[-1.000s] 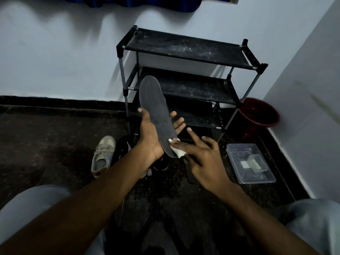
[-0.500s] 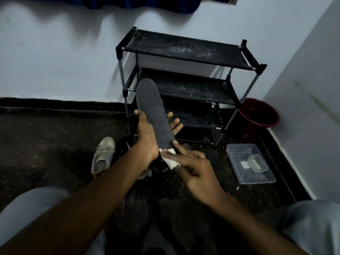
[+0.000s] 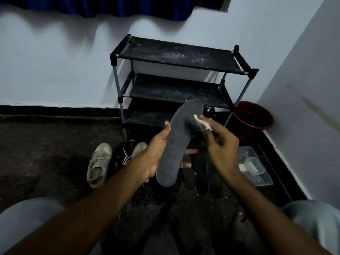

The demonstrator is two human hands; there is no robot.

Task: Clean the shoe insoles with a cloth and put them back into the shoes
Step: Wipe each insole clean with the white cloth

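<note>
My left hand [image 3: 156, 153] grips a dark grey insole [image 3: 176, 144] from its left edge, thumb on top and fingers showing behind it. The insole tilts with its toe end up and to the right. My right hand [image 3: 222, 144] pinches a small white cloth [image 3: 201, 124] against the insole's upper right edge. Two beige shoes [image 3: 98, 162] [image 3: 138, 148] lie on the dark floor to the left, with a dark striped item between them. Several more dark insoles [image 3: 201, 173] lie side by side on the floor under my hands.
A black three-tier shoe rack [image 3: 176, 74] stands against the white wall ahead. A dark red bucket [image 3: 255, 118] sits in the right corner. A clear plastic box [image 3: 255, 168] with small items lies on the floor at right. My knees frame the bottom corners.
The insole has swung from leaning up-left to leaning up-right. My right hand with the cloth has moved from the insole's lower end up to its upper right edge. The view has shifted.
</note>
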